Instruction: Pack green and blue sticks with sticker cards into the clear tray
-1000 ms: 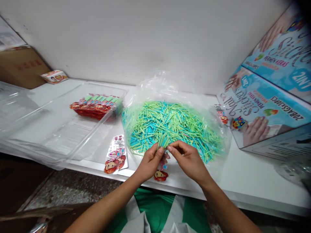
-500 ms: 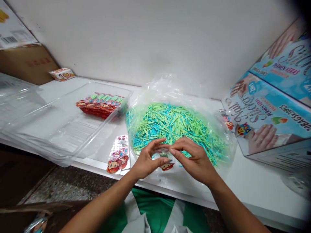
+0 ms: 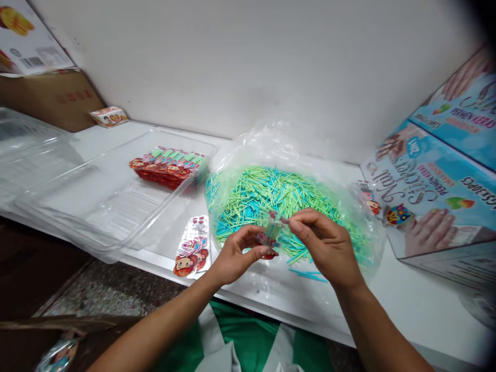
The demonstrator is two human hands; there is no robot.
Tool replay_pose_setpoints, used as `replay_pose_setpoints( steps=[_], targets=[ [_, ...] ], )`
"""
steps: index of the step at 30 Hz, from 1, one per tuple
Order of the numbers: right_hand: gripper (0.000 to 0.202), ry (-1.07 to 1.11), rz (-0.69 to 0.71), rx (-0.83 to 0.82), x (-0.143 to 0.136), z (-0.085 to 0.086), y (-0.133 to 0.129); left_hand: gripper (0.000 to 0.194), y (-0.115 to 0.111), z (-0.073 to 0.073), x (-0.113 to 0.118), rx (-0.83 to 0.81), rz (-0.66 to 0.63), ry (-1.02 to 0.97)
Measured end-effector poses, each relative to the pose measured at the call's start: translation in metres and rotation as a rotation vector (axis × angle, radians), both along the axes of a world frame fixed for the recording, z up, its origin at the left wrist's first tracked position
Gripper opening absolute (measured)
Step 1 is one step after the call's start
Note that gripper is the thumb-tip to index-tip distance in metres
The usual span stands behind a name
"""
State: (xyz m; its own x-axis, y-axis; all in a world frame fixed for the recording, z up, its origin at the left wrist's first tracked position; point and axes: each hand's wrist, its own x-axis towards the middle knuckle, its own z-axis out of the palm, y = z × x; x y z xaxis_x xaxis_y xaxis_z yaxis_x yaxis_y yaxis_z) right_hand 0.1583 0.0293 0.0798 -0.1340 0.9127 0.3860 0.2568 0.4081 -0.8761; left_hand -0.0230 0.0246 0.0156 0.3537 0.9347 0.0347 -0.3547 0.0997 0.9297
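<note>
Printed clear packet [image 3: 273, 225] held up between both hands, just in front of the stick pile. Pale sticks seem to show through it; whether its top is sealed, cannot tell.

Left hand [image 3: 237, 258]: thumb and fingers in a loose curve, partly open, round the packet's lower part. Right hand [image 3: 329, 247]: thumb and forefinger pinched together at its upper edge.

Progress, as judged: the stacked packets [image 3: 168, 168] in the clear plastic tray [image 3: 153, 227] look done, green sticks visible along the top row. The packet in hand looks part-way. Left over: flat packets [image 3: 192, 248], apparently unfilled, near the table's front edge, and a large heap of green and blue sticks [image 3: 267, 188] on an open plastic bag. A few loose blue sticks [image 3: 308, 274] lie nearer the front.

Surface: white table [image 3: 411, 305], against a plain pale wall [image 3: 240, 67]. Blue printed boxes [image 3: 437, 191] at right; brown carton [image 3: 54, 98] far left. Speckled floor [image 3: 93, 289] below.
</note>
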Motion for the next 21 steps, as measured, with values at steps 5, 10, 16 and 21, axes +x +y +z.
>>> replay_pose_setpoints(
  steps=[5, 10, 16, 21],
  targets=[
    [0.007, -0.018, 0.056, -0.093, -0.005, 0.001, 0.004, 0.017, -0.002, 0.001, -0.003, -0.043, 0.043, 0.009],
    [0.01, 0.01, -0.01, -0.149, 0.002, 0.0, 0.01, 0.02, 0.023, 0.05, -0.051, 0.142, 0.328, 0.271],
    [0.016, -0.01, -0.045, -0.301, 0.016, -0.019, 0.015, 0.024, 0.132, 0.098, -0.174, 0.38, 0.778, 0.779],
    [0.02, -0.076, -0.095, -0.379, 0.024, -0.03, 0.012, 0.037, 0.216, 0.074, -0.238, 0.164, 0.742, 1.161]
  ],
)
